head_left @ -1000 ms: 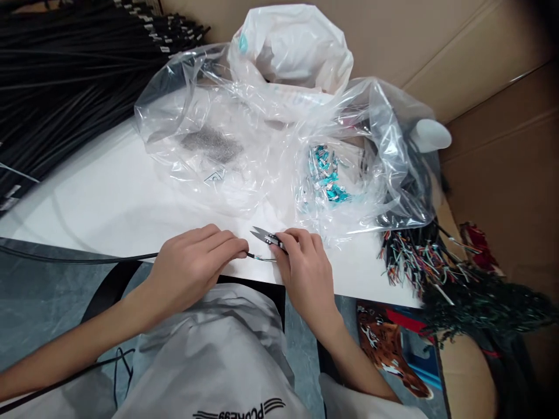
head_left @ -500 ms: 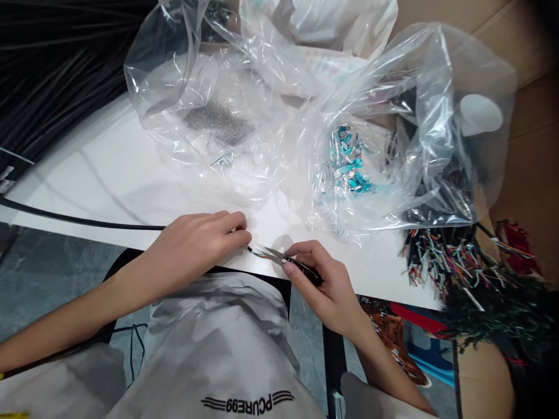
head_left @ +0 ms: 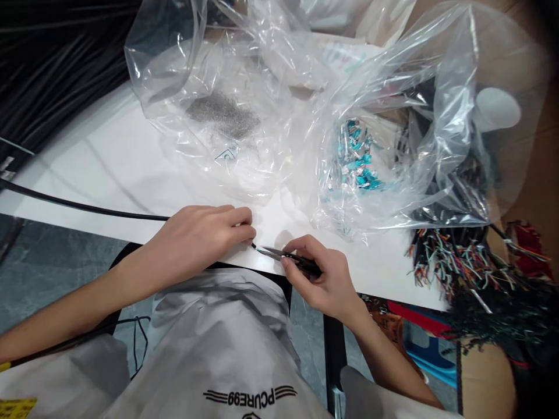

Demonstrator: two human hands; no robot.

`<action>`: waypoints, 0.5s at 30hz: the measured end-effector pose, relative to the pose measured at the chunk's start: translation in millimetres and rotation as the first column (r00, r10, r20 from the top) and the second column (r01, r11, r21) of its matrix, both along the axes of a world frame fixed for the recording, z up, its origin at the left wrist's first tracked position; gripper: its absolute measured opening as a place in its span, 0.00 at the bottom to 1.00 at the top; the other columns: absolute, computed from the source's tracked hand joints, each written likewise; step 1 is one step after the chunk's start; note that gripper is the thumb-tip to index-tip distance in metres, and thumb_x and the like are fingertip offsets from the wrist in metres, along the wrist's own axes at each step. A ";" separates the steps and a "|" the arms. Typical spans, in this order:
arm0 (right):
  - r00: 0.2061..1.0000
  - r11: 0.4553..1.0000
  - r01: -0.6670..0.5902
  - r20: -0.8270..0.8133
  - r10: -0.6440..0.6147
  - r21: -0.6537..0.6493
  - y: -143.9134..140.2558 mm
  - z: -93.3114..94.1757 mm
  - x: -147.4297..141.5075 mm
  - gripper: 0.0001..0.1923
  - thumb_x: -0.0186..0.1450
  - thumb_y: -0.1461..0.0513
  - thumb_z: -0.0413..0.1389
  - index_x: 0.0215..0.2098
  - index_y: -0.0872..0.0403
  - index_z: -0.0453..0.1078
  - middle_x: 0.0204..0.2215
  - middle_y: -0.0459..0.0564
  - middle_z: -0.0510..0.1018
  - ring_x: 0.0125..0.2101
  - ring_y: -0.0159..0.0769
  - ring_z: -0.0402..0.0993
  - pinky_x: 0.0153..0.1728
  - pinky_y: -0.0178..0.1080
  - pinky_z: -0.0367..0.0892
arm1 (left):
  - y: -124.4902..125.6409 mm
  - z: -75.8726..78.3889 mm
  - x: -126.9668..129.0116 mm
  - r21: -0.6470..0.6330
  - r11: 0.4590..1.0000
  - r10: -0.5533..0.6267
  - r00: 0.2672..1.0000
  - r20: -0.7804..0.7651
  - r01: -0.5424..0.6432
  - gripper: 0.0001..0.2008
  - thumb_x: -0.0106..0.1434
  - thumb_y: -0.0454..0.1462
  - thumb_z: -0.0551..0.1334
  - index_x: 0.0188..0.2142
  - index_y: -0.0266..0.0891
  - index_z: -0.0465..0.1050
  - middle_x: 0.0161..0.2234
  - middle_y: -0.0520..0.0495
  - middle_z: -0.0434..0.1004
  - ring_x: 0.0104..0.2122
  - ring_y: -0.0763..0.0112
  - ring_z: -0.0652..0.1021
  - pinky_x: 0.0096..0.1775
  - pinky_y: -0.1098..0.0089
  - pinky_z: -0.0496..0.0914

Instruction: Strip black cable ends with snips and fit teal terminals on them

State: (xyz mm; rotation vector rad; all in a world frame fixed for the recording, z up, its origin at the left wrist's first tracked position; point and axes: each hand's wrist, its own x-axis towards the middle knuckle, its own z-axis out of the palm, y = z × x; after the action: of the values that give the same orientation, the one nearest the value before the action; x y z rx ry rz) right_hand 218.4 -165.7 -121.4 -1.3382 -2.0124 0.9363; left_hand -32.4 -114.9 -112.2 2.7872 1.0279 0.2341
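A black cable (head_left: 91, 206) runs in from the left along the table, and my left hand (head_left: 205, 235) is closed on it near its end. The tip of the cable pokes out past my fingertips, with thin inner wires just visible there. In my right hand (head_left: 323, 270) is a small pair of snips (head_left: 304, 263) with dark handles. Its pointed blades reach left to the cable's end and look nearly closed over the wires. Whether the blades touch the wires is hard to make out.
A clear plastic bag (head_left: 174, 122) with fine grey wire bits lies behind my hands. Another clear bag (head_left: 437, 192) holds teal and silver scraps (head_left: 360, 157). Stripped cable ends (head_left: 437, 265) hang over the white table's (head_left: 65, 186) right edge. Black cables (head_left: 56, 64) pile up at back left.
The snips' blades have moved closer to the cable end and closed further; less of the coloured wires shows. Both hands stay almost in place, while the view has shifted slightly.
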 end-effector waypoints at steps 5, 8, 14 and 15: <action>1.000 1.000 0.012 0.000 -0.012 0.019 -0.9 -1.6 -0.4 0.04 0.66 0.65 0.57 0.38 0.52 0.66 0.17 0.34 0.62 0.15 0.24 0.56 0.19 0.32 0.53 | 1.0 4.6 1.3 -0.036 0.999 -0.004 1.000 -0.028 0.003 0.11 0.71 0.30 0.56 0.42 0.43 0.77 0.39 0.52 0.78 0.30 0.70 0.75 0.27 0.67 0.54; 1.000 1.000 0.016 0.007 -0.016 0.026 -1.0 -1.8 -1.2 0.04 0.66 0.65 0.57 0.38 0.51 0.66 0.17 0.34 0.64 0.16 0.25 0.58 0.20 0.32 0.54 | 1.5 6.3 2.4 -0.040 0.999 -0.007 0.999 -0.052 0.005 0.11 0.70 0.30 0.57 0.42 0.43 0.77 0.39 0.52 0.79 0.31 0.70 0.76 0.27 0.67 0.54; 1.000 0.999 0.020 0.008 -0.020 0.026 -1.4 -2.3 -2.5 0.03 0.65 0.65 0.56 0.37 0.51 0.66 0.17 0.35 0.65 0.16 0.25 0.60 0.20 0.32 0.55 | 0.2 1.6 0.7 -0.023 1.000 0.006 1.000 -0.020 -0.006 0.11 0.71 0.31 0.56 0.42 0.43 0.77 0.39 0.51 0.78 0.30 0.70 0.75 0.27 0.68 0.55; 1.000 0.999 0.025 0.007 -0.025 0.026 -1.4 -2.4 -2.8 0.03 0.65 0.64 0.56 0.37 0.51 0.66 0.17 0.35 0.65 0.16 0.25 0.60 0.20 0.32 0.55 | 0.1 1.1 0.4 -0.026 1.000 0.006 1.000 -0.014 -0.007 0.11 0.71 0.31 0.56 0.42 0.43 0.77 0.39 0.51 0.78 0.30 0.71 0.75 0.27 0.68 0.55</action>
State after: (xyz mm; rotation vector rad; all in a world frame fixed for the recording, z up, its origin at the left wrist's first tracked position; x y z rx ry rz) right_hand 215.6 -167.1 -123.8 -1.3517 -2.0020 0.8921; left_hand -32.0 -114.8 -111.1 2.7665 1.0356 0.2016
